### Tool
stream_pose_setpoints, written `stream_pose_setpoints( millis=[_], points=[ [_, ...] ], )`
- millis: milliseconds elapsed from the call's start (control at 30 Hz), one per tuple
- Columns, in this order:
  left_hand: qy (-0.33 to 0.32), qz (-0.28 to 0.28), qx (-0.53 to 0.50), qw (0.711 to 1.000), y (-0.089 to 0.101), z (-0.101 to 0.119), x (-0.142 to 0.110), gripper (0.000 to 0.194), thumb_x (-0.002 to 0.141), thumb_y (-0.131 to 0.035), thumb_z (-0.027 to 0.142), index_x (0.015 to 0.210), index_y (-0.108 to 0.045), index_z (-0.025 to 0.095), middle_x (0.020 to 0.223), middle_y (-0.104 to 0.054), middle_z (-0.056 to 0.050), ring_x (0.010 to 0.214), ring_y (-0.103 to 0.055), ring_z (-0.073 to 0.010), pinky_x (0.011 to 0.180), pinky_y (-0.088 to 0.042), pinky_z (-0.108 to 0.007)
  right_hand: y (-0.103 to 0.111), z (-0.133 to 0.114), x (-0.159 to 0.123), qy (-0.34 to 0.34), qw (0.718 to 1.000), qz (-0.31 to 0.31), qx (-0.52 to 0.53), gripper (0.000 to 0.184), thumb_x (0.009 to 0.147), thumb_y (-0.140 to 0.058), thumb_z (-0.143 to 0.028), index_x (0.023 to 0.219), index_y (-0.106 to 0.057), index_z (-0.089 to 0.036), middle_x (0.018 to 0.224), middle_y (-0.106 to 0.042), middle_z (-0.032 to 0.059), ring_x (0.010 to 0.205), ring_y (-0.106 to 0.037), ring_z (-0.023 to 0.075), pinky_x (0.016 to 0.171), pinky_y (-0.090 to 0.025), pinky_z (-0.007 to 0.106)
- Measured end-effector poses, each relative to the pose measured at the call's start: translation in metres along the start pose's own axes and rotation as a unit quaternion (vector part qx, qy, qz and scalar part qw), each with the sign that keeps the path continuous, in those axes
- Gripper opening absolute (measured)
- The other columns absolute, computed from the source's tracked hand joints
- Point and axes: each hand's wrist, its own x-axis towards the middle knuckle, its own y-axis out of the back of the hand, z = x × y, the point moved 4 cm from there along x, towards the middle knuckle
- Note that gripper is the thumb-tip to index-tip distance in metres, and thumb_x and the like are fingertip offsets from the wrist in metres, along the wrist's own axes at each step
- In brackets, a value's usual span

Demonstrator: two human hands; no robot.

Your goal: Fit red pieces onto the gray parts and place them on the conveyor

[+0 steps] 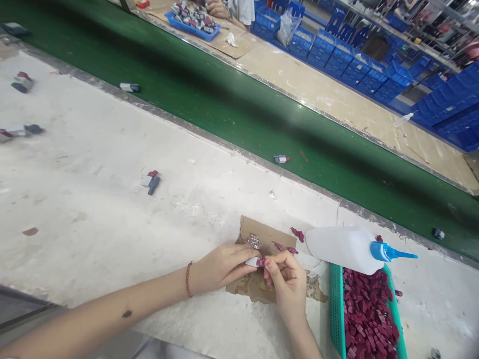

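My left hand (221, 268) is closed on a small light-grey plastic block (252, 262), pinched between the fingers. Against the block's right end sits a small maroon plastic piece (261, 263), gripped by the thumb and fingertips of my right hand (287, 279); whether the two are joined I cannot tell. Both hands are over a torn, stained piece of cardboard (247, 227) with a shiny, wet-looking patch. Loose maroon pieces (292, 250) rest near its right edge. A white squeeze bottle (340, 247) with a blue nozzle lies on its side to the right.
A green basket (337, 309) full of maroon pieces stands at right. Grey-and-maroon assemblies (151, 182) lie on the white table (93, 199). Beyond runs a green conveyor belt (232, 109) carrying several small parts. Across it, a person's hand (217, 9) is near a blue tray (209, 36).
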Motion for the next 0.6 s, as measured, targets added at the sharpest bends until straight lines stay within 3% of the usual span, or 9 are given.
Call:
stream_pose_setpoints(
  millis=[233,333,400,467,600],
  points=[
    [-0.014,0.008,0.018,1.0,-0.002,0.001,-0.002,0.041,0.105,-0.029,0.039,0.104,-0.06,0.013,0.091,-0.075,-0.011,0.079,-0.071,-0.0191,0.069,-0.053,-0.027,-0.002,-0.004,-0.007,0.061,0.993,0.007,-0.099,0.029,0.091,-0.062,-0.04,0.072,-0.061,-0.019,0.059,-0.061,-0.0011,0.052,-0.056,0.0128,0.049,-0.046,0.021],
    [0.013,0.02,-0.008,1.0,-0.001,0.003,-0.002,0.038,0.104,-0.033,0.039,0.1,-0.062,0.014,0.082,-0.073,-0.008,0.07,-0.068,-0.0175,0.064,-0.051,-0.025,0.001,-0.008,-0.009,0.122,0.98,-0.002,-0.16,0.021,0.096,-0.054,-0.033,0.085,-0.065,-0.02,0.071,-0.065,0.0016,0.063,-0.062,0.0158,0.056,-0.051,0.024],
    [0.074,0.025,-0.044,0.996,0.0,0.002,-0.002,0.034,0.102,-0.038,0.038,0.097,-0.063,0.015,0.076,-0.071,-0.005,0.062,-0.064,-0.0154,0.059,-0.048,-0.024,0.001,-0.012,-0.01,0.181,0.956,-0.01,-0.23,0.019,0.098,-0.048,-0.029,0.105,-0.064,-0.021,0.083,-0.067,0.0047,0.073,-0.064,0.0189,0.063,-0.054,0.029],
    [0.144,0.022,-0.106,0.984,-0.001,0.001,-0.001,0.03,0.1,-0.042,0.036,0.096,-0.063,0.015,0.073,-0.07,-0.003,0.059,-0.062,-0.0141,0.057,-0.047,-0.022,-0.002,-0.013,-0.012,0.236,0.919,-0.016,-0.316,0.033,0.095,-0.049,-0.028,0.126,-0.055,-0.02,0.1,-0.066,0.0095,0.089,-0.064,0.024,0.075,-0.055,0.038],
    [0.216,-0.013,-0.203,0.955,-0.007,0.003,-0.001,0.025,0.094,-0.046,0.035,0.089,-0.062,0.016,0.06,-0.061,0.002,0.053,-0.056,-0.0116,0.053,-0.043,-0.02,-0.013,-0.005,-0.014,0.278,0.857,-0.013,-0.434,0.06,0.088,-0.057,-0.029,0.144,-0.038,-0.018,0.124,-0.059,0.0158,0.11,-0.057,0.0319,0.088,-0.05,0.048]
  ],
)
